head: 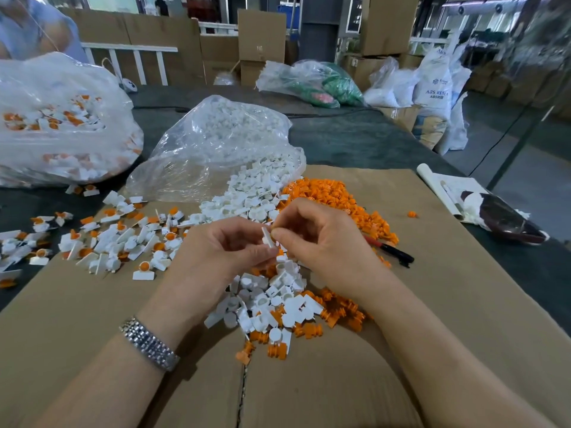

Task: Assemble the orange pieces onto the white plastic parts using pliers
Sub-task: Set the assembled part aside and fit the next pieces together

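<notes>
My left hand [222, 251] and my right hand [321, 239] meet above the cardboard sheet [432, 304]. Together their fingertips pinch one white plastic part [267, 238]. No orange piece shows between the fingers. Loose white parts [268, 298] lie under my hands, mixed with orange pieces [340, 313]. A bigger heap of orange pieces [336, 199] lies behind my right hand. The pliers [392, 251], red and black, lie on the cardboard to the right of my right hand, untouched. Assembled white-and-orange parts [114, 239] are spread to the left.
An open clear bag of white parts [222, 143] lies behind the piles. A bag of assembled parts [58, 125] sits far left. A paper sheet and a dark wrapper [500, 217] lie at the right edge. Another person [34, 26] is at the back left.
</notes>
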